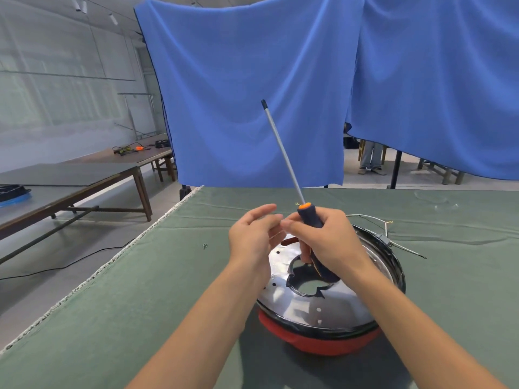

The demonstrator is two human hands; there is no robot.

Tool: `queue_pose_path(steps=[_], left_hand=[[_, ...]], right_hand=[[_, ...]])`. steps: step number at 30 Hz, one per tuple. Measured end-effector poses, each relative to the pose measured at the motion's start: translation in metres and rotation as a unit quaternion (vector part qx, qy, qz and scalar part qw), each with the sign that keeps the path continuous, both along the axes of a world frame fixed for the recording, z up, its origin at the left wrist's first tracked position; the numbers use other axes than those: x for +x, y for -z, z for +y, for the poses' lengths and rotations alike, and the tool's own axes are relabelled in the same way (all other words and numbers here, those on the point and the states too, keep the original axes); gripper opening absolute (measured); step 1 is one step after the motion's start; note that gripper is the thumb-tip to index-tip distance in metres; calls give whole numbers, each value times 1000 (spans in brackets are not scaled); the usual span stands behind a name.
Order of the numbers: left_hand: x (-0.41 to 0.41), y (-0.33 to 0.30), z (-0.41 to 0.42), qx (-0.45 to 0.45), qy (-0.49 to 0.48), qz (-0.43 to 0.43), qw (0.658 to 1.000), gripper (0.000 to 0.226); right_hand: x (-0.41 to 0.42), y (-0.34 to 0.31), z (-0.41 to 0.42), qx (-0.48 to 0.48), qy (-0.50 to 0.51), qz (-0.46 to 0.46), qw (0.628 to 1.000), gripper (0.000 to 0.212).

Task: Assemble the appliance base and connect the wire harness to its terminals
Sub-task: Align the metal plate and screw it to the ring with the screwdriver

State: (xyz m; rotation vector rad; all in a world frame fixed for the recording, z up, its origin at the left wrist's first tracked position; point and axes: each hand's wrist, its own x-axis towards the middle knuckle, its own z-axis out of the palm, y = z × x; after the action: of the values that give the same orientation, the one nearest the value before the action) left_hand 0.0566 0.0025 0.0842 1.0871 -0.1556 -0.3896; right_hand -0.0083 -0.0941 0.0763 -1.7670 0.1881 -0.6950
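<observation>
The appliance base [323,307] lies upside down on the green cloth, a red shell with a shiny metal plate and a jagged round hole in its middle. My right hand [325,242] grips the dark handle of a long screwdriver [283,153], whose shaft points up and away from me. My left hand [252,237] hovers just left of it, above the base, with fingers loosely curled toward the right thumb; whether it pinches anything is hidden. A thin wire harness [384,228] lies on the cloth behind and to the right of the base.
A small screw [205,246] lies on the green-covered table [112,304] left of my hands. Blue curtains [252,94] hang behind the table. Wooden benches [84,181] with tools stand at the left, and a person's legs [372,158] show behind the curtain.
</observation>
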Motion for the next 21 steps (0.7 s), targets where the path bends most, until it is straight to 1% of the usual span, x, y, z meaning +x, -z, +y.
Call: queue_pose_path(steps=[3, 7, 9, 12, 16, 19, 21], left_hand=[[-4, 1, -10, -13, 21, 34, 999, 16], [-7, 1, -14, -73, 85, 126, 986, 14], [-9, 1, -13, -82, 100, 140, 982, 11], [-11, 0, -9, -63, 120, 129, 982, 5], [-8, -3, -1, -30, 127, 116, 985, 5], [-8, -4, 3, -3, 123, 78, 989, 4], [-10, -5, 4, 21, 108, 45, 993, 5]], right_hand=[[-1, 0, -1, 30, 9, -19, 999, 14], [-4, 1, -8, 58, 23, -28, 998, 10], [-5, 1, -9, 56, 34, -34, 997, 11], [-5, 1, -9, 35, 42, -36, 998, 13], [-5, 1, -7, 8, 67, -43, 997, 15], [-6, 0, -6, -11, 96, -46, 994, 15], [-6, -1, -7, -9, 99, -43, 994, 15]])
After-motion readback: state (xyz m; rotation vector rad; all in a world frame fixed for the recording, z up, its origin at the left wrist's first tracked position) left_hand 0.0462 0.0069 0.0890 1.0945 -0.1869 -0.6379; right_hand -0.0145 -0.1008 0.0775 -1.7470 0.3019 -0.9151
